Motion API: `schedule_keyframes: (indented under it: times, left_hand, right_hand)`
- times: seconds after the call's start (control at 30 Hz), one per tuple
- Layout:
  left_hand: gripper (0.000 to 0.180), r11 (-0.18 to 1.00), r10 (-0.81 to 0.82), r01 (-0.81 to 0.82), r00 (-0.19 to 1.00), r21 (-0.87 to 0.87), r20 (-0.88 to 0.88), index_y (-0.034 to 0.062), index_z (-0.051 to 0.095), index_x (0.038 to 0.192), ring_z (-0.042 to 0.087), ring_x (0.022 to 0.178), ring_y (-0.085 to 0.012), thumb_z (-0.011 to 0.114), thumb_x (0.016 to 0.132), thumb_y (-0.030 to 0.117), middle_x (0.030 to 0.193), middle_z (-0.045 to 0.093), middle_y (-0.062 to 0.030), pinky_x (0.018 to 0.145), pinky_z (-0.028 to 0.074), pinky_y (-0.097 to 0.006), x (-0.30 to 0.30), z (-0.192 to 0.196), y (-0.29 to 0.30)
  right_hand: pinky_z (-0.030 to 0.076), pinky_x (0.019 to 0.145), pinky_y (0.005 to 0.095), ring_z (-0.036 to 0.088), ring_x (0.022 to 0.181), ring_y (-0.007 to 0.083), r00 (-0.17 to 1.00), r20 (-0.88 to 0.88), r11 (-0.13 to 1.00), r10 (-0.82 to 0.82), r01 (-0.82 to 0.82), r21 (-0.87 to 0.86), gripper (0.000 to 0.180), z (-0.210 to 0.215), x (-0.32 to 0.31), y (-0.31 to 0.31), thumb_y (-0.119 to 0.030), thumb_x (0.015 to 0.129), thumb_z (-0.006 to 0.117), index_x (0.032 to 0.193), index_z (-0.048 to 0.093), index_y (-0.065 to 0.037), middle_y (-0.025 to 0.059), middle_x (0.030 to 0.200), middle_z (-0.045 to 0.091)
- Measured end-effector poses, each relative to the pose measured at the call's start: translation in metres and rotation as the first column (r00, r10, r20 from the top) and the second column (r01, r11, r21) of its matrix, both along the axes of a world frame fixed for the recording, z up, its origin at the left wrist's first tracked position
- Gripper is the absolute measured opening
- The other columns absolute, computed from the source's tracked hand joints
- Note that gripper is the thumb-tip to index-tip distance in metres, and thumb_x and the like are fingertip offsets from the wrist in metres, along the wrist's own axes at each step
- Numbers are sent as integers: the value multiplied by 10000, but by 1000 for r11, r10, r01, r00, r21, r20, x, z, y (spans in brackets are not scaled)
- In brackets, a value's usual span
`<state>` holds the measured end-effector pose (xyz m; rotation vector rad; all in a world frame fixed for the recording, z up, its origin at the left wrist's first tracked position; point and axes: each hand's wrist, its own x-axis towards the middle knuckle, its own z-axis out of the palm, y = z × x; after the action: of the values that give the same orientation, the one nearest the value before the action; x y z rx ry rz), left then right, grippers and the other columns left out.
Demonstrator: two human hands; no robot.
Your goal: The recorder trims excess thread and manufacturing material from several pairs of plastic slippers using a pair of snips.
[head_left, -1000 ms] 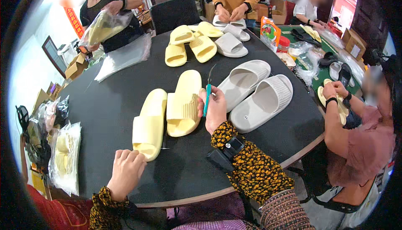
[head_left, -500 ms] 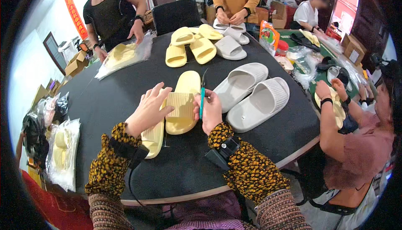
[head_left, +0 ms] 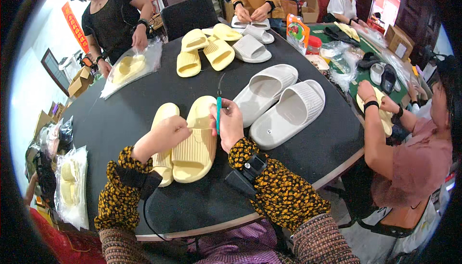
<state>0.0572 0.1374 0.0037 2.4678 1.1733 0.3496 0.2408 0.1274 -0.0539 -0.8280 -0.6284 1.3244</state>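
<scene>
My left hand (head_left: 163,138) is closed in a pinch above a pair of pale yellow slippers. A thin yellowish strand seems to run from its fingers toward my right hand (head_left: 231,125). That hand grips a turquoise-handled tool (head_left: 219,116) with a thin, dark, curved tip pointing away from me. Below my hands, the right yellow slipper (head_left: 193,160) lies with its ribbed strap toward me. The left yellow slipper (head_left: 166,112) is partly covered by my left hand. Just right of my right hand sits a pair of grey slippers (head_left: 293,112).
More yellow slippers (head_left: 219,55) and a grey slipper (head_left: 251,48) lie at the table's far side. Bagged yellow slippers (head_left: 70,187) are at the left edge. Across the table, a co-worker handles a clear bag (head_left: 132,69). Another co-worker (head_left: 406,153) sits close on the right.
My left hand has gone from spread fingers over the yellow slipper to a closed pinch. The right yellow slipper lies nearer me. My right hand still holds the tool.
</scene>
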Motion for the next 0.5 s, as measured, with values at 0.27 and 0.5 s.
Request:
schedule_keyframes:
  times: [0.27, 0.5]
  left_hand:
    - [301, 991, 131, -116, 954, 70, -271, 57, 611, 1062, 513, 1105, -340, 593, 854, 274, 1095, 594, -173, 958, 385, -400, -14, 26, -31]
    - [368, 982, 97, -128, 973, -140, -210, 56, 567, 1151, 640, 823, -365, 567, 864, 287, 870, 659, -209, 766, 500, -409, -14, 28, -37]
  right_hand:
    - [399, 362, 236, 507, 497, 100, 999, 0, 998, 38, -38, -59, 444, 2, 0, -2, -175, 822, 679, 1144, 442, 18, 73, 766, 555]
    - [379, 372, 228, 511, 512, 84, 995, 67, 996, 77, -73, -58, 396, -4, -2, 1, -190, 826, 675, 1121, 464, -30, 35, 732, 572]
